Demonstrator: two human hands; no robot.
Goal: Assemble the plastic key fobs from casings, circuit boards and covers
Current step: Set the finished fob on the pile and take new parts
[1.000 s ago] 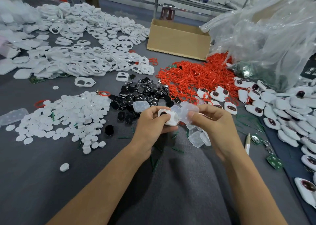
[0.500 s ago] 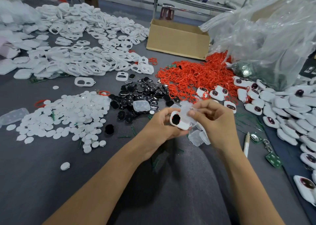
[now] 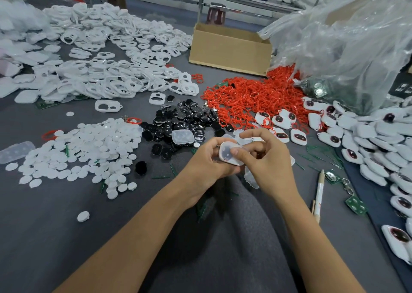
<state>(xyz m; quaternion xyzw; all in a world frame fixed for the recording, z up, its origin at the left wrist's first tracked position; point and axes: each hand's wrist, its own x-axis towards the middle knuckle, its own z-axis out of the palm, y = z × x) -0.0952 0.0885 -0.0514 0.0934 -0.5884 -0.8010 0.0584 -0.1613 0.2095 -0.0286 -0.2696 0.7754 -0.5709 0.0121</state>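
Noted key fob [image 3: 228, 154] held up clear of the bench [image 3: 55, 214], just in front of the heap of black inserts [image 3: 180, 119]. Clasped in the left grip [image 3: 205, 165], with fingers curled round its near edge and underside. Pinched too by the right grip [image 3: 269, 168], with thumb flat on the face, bent fingers behind the far edge and forefinger lifted free.

Handling, judged:
- Light, thin-walled moulded plastic.
- Stiff enough to take thumb pressure.
- Glossy, so probably slippery.
- Clear top layer likely to flex and lift at a corner if pressed off-centre.
- Best taken by the long edges, leaving the face free for pressing round the rim.
- Worth avoiding a hard squeeze across the middle, in case of a board seated beneath (not visible).

Appearance:
- Rounded white rectangle with a milky translucent layer over the face.
- Dark patch showing through near one end, small reddish mark near the other.
- Cannot tell whether seated all round, with the thumb in the way.

Also on the bench:
- finished fobs [image 3: 356, 141] heaped to the right
- red rings [image 3: 249, 96] beyond
- white discs [image 3: 84, 150] to the left
- white frames [image 3: 107, 79] further back
- one clear cover [image 3: 182, 138] lying on the black heap
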